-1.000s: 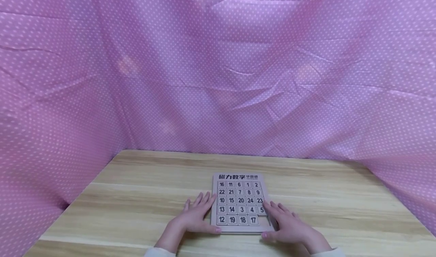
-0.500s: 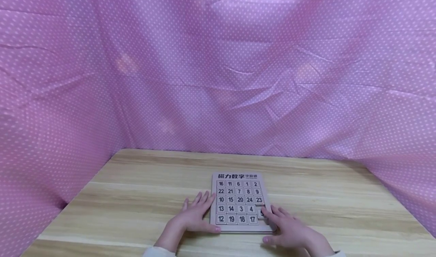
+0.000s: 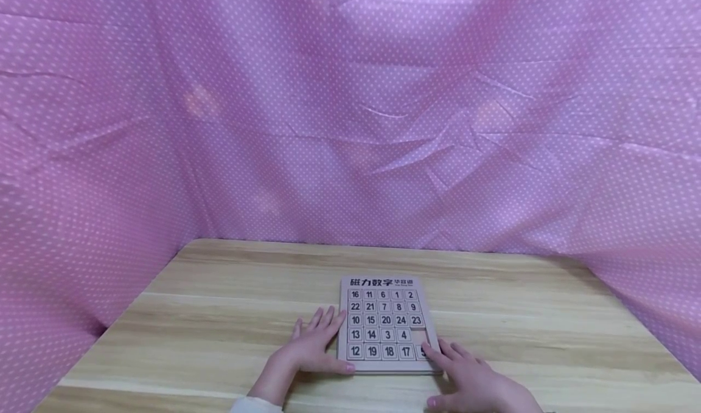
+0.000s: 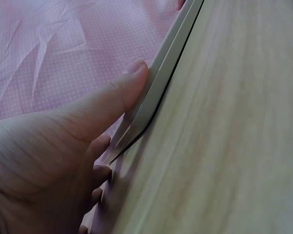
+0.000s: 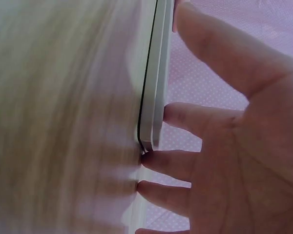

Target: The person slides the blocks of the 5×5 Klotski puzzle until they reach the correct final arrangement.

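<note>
A grey sliding number puzzle (image 3: 391,367) lies flat on the wooden table, its numbered tiles set in rows below a line of black characters. My left hand (image 3: 312,347) steadies its left side, fingers spread along the edge and the thumb on the near corner. In the left wrist view the thumb (image 4: 119,92) presses the puzzle's rim. My right hand (image 3: 473,376) reaches in from the right with its index fingertip on the 5 tile (image 3: 420,352), partly covering it in the bottom right corner. Directly above that tile is a bare slot (image 3: 418,336). The right wrist view shows extended fingers (image 5: 180,114) by the puzzle's edge.
The pale wood-grain table (image 3: 230,291) stretches out around the puzzle. Pink polka-dot cloth (image 3: 350,127) hangs behind the table and along both sides.
The right index finger has slid the 5 tile down toward me, from the fourth row into the bottom right corner. The bare slot is now above it. The left hand stays put.
</note>
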{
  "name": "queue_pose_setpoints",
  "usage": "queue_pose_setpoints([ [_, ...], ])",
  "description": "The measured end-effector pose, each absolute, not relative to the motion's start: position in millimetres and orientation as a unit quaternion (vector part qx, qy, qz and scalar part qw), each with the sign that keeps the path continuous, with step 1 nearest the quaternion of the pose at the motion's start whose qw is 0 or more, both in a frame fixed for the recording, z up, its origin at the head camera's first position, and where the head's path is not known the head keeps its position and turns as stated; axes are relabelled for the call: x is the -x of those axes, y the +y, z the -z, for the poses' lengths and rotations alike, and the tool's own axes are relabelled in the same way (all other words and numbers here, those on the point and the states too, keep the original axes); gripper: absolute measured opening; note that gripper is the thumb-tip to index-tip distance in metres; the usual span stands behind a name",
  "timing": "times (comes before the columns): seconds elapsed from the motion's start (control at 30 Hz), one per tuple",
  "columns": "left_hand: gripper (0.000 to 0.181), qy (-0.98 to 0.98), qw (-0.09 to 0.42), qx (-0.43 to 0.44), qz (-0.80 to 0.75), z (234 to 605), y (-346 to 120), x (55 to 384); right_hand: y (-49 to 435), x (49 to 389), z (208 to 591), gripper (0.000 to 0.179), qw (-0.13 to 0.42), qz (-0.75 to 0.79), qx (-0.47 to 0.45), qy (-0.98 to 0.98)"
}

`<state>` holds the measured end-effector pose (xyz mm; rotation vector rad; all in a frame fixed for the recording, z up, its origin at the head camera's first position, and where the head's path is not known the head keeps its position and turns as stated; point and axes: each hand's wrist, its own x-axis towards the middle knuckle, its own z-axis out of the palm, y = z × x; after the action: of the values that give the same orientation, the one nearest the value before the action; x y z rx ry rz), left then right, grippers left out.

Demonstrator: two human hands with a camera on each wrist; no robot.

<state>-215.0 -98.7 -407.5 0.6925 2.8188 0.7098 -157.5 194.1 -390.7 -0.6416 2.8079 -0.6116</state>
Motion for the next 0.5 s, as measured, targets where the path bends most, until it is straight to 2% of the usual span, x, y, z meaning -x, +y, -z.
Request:
queue_pose_setpoints([
  [0.23, 0.104, 0.942, 0.077, -0.23, -0.234, 406.5, -99.6, 214.6, 177.9, 163.2, 380.0, 0.083, 0.073, 0.184, 0.226, 0.954],
  [0.5, 0.102, 0.943, 0.076, -0.233, -0.226, 408.1, -99.8, 216.1, 126.3, 180.9, 371.0, 0.084, 0.07, 0.108, 0.276, 0.953],
])
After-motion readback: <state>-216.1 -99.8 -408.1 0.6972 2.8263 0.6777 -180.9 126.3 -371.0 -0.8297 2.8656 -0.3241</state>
